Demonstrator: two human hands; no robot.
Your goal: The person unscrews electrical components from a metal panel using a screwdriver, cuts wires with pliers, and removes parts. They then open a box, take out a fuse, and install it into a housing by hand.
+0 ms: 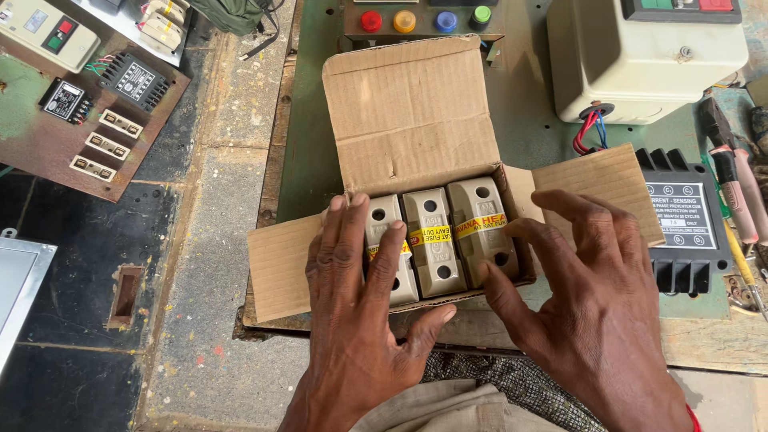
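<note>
Cardboard box (pixel 416 120): brown, open, near the front edge of a green metal panel (pixel 308 120); its tall lid flap stands up at 12 o'clock, one side flap lies flat toward 9 o'clock, the other toward 3 o'clock
Edges and room: the box's front wall sits just inside the panel's near edge; bare green metal shows between the lid flap and the panel's left edge at 10 o'clock; a grey stone floor (pixel 224 264) lies open beyond that edge at 9 o'clock; the 3 o'clock side is crowded, with a black finned unit (pixel 688 232) touching the right flap's edge and a cream switch housing (pixel 640 64) at 1 o'clock
Fuse holders (pixel 436 240): three cream ceramic blocks packed side by side, each with round holes near its ends; a yellow printed tape band runs across all three
Left hand (pixel 360 296): laid flat over the leftmost block, fingers spread and pointing to 12 o'clock, thumb against the box's front wall; not clenched, gripping nothing
Right hand (pixel 592 296): open at 3 o'clock of the box, fingertips touching the rightmost block and the right wall, thumb at the front corner; no closed hold
Above the lid: red, orange, blue and green push buttons (pixel 424 20) in a row at 12 o'clock
Tools: pink-handled ones (pixel 740 192) along the far right edge
</note>
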